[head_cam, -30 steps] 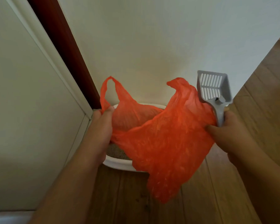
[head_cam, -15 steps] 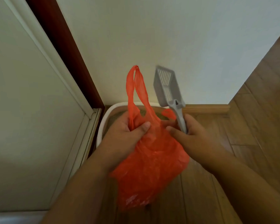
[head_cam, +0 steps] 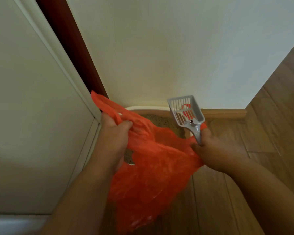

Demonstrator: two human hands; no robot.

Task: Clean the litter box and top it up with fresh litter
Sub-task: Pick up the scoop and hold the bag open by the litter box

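Note:
An orange plastic bag point(head_cam: 151, 173) hangs stretched between my two hands above the floor. My left hand point(head_cam: 114, 133) grips one handle loop at the bag's left side. My right hand point(head_cam: 210, 150) pinches the bag's right edge and also grips the handle of a grey slotted litter scoop point(head_cam: 185, 111), which points up and away. Behind the bag, a white litter box point(head_cam: 148, 108) with brown litter point(head_cam: 161, 121) sits on the floor against the wall; the bag hides most of it.
A cream wall rises straight ahead with a wooden baseboard point(head_cam: 224, 113) at its foot. A white door panel point(head_cam: 32, 116) and dark red frame point(head_cam: 71, 48) stand on the left. Wooden floor point(head_cam: 270, 133) stretches to the right.
My hands moved apart from their bunched position, pulling the bag's mouth wide again. The scoop swung rightward with my right hand, and more litter shows behind the bag.

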